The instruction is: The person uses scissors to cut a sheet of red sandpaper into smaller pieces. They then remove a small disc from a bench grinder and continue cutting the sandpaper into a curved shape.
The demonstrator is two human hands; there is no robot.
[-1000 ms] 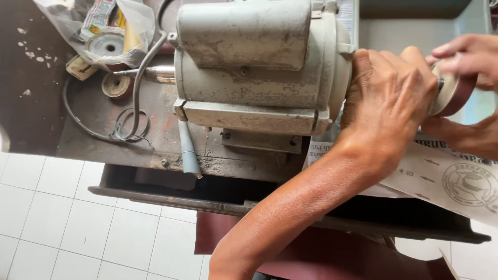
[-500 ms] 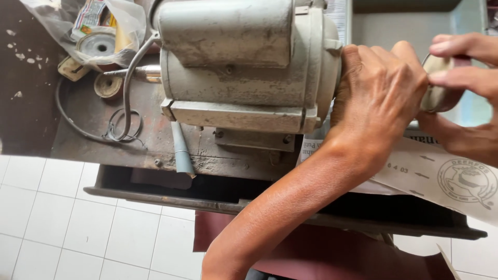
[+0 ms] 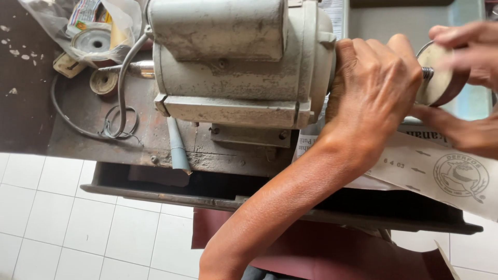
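1. Nearest the camera, a dark red cloth (image 3: 321, 249) lies under the left forearm, over a white tiled floor (image 3: 62, 218).
2. A sheet of sandpaper (image 3: 441, 171), its printed back upward, hangs over the front edge of the worn metal table (image 3: 78, 140), above an open dark drawer (image 3: 155, 181).
3. The left hand (image 3: 376, 85) is clenched around the shaft end of the grey electric motor (image 3: 233, 67), apparently bracing it. What its fingers enclose is hidden.
4. The right hand (image 3: 467, 46) grasps a round disc (image 3: 441, 75) between its fingers above and its thumb below. The disc sits at the threaded shaft (image 3: 426, 72), just right of the left hand.
5. This looks like the disc being turned on the thread. Whether it is going on or coming off cannot be told. Either way it calls for a firm brace and a square disc.
6. Farther left are a looped cable (image 3: 122, 78), a small pulley (image 3: 104, 82) and a clear plastic bag (image 3: 62, 21) of parts.
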